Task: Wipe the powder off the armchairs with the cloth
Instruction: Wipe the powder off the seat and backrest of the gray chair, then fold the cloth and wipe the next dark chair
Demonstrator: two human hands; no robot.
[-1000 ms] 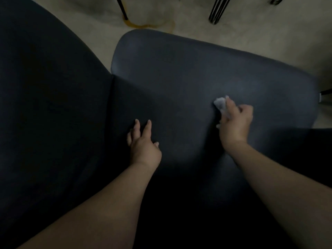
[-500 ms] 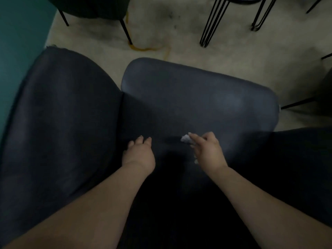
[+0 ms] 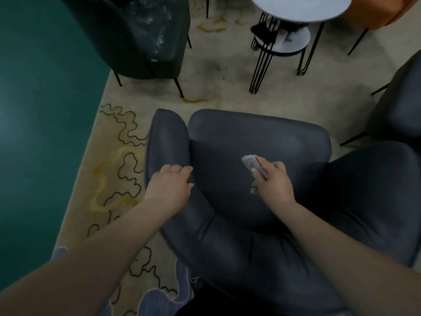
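Observation:
A dark grey armchair point(image 3: 257, 137) fills the middle of the head view, seen from above and behind its back. My right hand point(image 3: 274, 180) holds a small grey cloth point(image 3: 250, 161) over the seat cushion, fingers curled round it. My left hand point(image 3: 169, 187) rests on the chair's left armrest point(image 3: 167, 137), fingers bent over its inner edge. A second, dark green armchair point(image 3: 145, 35) at the top left carries white powder smears on its seat and back.
A round white side table point(image 3: 300, 8) on black wire legs stands at the top right, with a lower shelf. Another grey chair point(image 3: 403, 106) sits at the right edge, an orange seat at the top right corner. A patterned beige rug point(image 3: 109, 156) meets green floor point(image 3: 45, 110) on the left.
The view has pulled back and up, showing the whole chair and room. My left hand moved from the seat onto the left armrest. My right hand still holds the cloth over the seat.

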